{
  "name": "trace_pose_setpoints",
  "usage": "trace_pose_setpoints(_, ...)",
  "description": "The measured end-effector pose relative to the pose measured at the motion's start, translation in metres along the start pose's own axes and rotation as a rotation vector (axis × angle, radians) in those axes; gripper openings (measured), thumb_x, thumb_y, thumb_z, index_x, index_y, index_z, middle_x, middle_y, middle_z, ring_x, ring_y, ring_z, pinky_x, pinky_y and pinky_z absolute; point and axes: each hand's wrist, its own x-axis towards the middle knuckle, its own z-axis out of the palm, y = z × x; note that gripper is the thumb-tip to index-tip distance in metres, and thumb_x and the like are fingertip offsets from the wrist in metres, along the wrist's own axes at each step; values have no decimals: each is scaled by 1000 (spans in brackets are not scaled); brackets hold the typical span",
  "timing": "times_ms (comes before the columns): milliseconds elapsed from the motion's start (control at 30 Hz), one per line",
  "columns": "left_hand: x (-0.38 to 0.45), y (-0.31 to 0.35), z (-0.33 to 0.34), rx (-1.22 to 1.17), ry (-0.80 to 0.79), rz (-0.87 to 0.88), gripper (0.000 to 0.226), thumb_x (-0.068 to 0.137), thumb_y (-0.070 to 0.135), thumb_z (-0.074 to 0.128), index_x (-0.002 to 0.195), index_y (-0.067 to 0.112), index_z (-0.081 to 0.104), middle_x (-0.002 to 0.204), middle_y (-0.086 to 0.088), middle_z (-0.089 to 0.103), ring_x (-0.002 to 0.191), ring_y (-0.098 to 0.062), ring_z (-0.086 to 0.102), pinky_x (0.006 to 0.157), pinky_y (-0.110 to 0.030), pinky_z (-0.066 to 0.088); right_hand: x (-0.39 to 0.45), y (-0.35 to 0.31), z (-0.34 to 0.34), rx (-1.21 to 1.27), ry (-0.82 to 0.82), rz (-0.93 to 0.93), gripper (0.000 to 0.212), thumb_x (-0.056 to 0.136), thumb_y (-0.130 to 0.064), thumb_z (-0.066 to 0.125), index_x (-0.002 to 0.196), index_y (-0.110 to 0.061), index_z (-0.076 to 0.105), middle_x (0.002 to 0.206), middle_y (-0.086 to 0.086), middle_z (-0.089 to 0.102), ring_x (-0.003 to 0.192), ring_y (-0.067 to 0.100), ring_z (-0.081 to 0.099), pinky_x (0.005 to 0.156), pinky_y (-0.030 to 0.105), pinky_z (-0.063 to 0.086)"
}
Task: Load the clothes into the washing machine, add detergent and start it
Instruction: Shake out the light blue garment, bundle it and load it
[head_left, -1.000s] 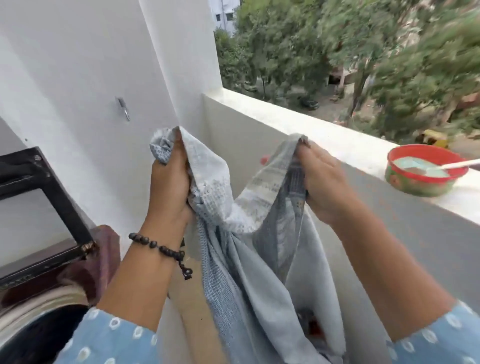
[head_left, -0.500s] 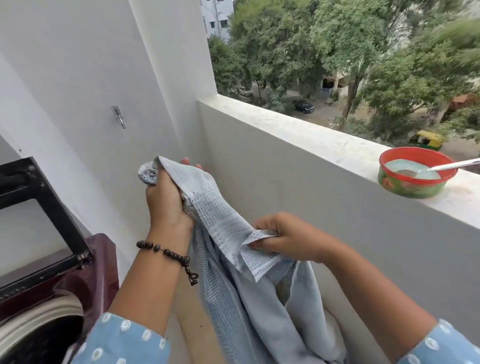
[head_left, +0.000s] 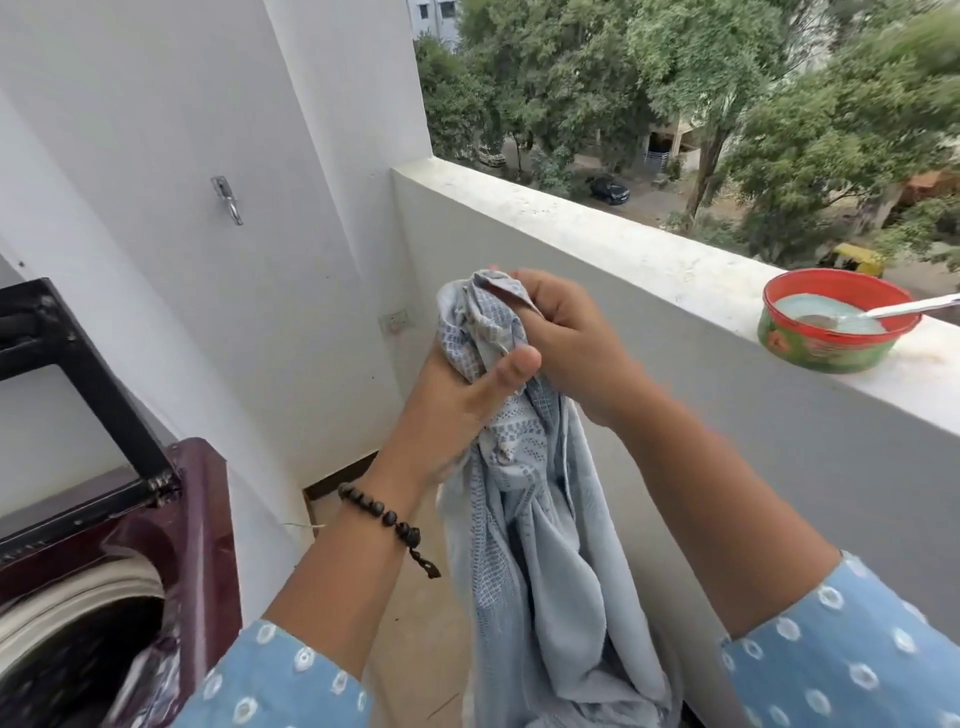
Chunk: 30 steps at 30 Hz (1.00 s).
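Note:
A pale blue-grey printed garment (head_left: 540, 571) hangs bunched in front of me, its top gathered between both hands. My left hand (head_left: 457, 405), with a dark bead bracelet at the wrist, grips the gathered cloth from below with the thumb across it. My right hand (head_left: 566, 338) grips the same bunch from above and the right. The maroon top-loading washing machine (head_left: 202, 530) stands at the lower left with its black lid (head_left: 78, 374) raised and its dark drum (head_left: 78, 654) open. A red-rimmed tub of pale detergent powder (head_left: 826, 327) with a spoon sits on the parapet at the right.
The white balcony parapet (head_left: 597, 228) runs along the right, with trees and a street beyond. A white wall with a metal hook (head_left: 227, 200) and a socket (head_left: 395, 322) stands ahead. Tiled floor (head_left: 405, 623) shows between the machine and the parapet.
My hands, held wide apart a second ago, have come together. The garment's spread top edge is now gathered into one bunch, lower and nearer the parapet.

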Motion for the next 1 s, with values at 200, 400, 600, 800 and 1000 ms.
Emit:
trace_pose_setpoints(200,3,1,-24,342,233,18,20,76,22,84,93,31,76,94,2,77,94,-21,73,89,-51,57,-13,13,-32,-174,-39,53,18,92,-28,66,95,-11,70,83,18,70,72,39,64,65,48,54)
trace_pose_setpoints(400,9,26,-39,195,396,84,21,85,12,71,82,32,76,86,-4,75,88,-26,72,84,-48,59,-40,43,-40,-568,-184,171,18,85,-14,69,71,-22,60,63,-4,58,58,17,51,57,30,38)
trace_pose_setpoints(600,11,57,-56,17,523,226,19,85,5,66,87,22,73,78,7,72,83,-18,71,72,-35,57,-53,111,-52,-986,176,328,15,82,-12,58,70,-18,53,78,6,58,80,32,55,56,32,28)
trace_pose_setpoints(800,11,70,-78,-12,580,250,13,80,14,75,91,18,70,79,7,72,83,-16,70,76,-33,55,-58,119,-70,-498,278,386,14,72,-24,46,66,-12,49,62,-1,48,65,19,47,54,23,32)
trace_pose_setpoints(1000,1,38,-19,582,370,110,16,70,31,82,72,17,73,71,-3,73,68,-18,67,61,-38,56,-36,40,-5,-308,-213,81,56,82,-37,76,132,-30,50,116,-13,63,106,6,62,89,25,51)
